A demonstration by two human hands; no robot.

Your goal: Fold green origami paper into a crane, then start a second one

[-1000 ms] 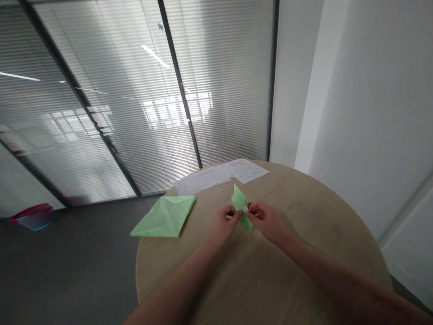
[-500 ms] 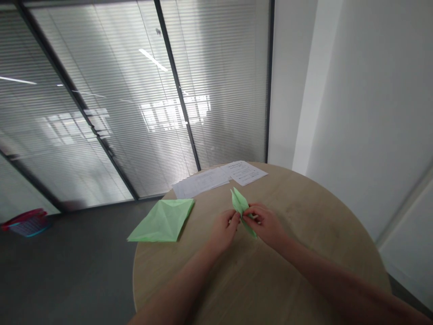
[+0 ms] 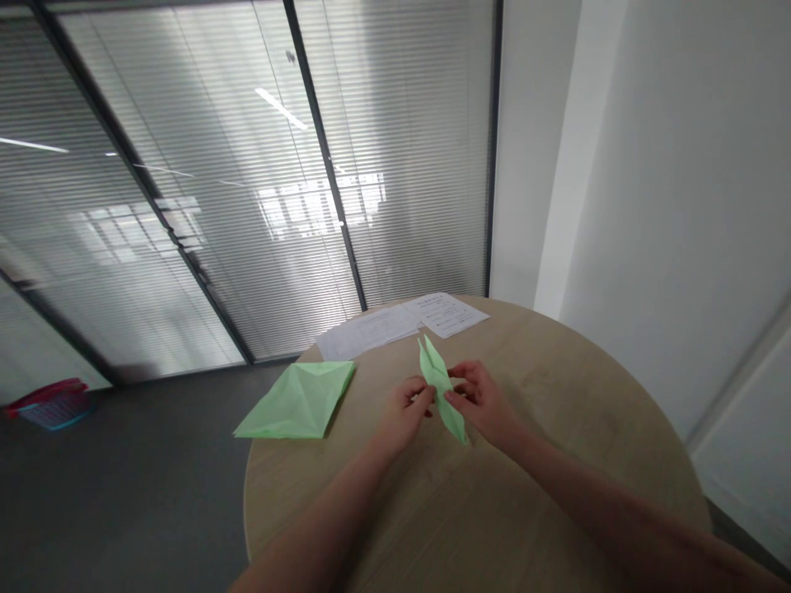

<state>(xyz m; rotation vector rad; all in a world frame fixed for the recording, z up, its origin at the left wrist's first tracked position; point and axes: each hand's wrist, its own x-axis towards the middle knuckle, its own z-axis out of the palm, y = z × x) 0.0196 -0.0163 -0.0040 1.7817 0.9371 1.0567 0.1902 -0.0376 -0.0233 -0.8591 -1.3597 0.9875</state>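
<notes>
Above the middle of the round table, a narrow folded piece of green paper (image 3: 440, 380) is held between both hands, its pointed layers parted at the far end. My left hand (image 3: 408, 410) pinches its left edge with thumb and fingers. On the other side, my right hand (image 3: 485, 405) grips the right edge, thumb on the near face and fingers behind. A larger green folded paper (image 3: 302, 401), creased from its middle, lies at the table's left edge and partly overhangs it.
White printed sheets (image 3: 448, 315) lie overlapping at the far side of the wooden table (image 3: 556, 395). A red and blue basket (image 3: 53, 403) stands on the floor at far left. Glass panels with blinds (image 3: 408, 165) rise behind the table, and a white wall (image 3: 680, 181) is on the right.
The folded green paper has turned so that more of its flat face shows. My right-hand fingers have spread a little and moved apart from my left hand.
</notes>
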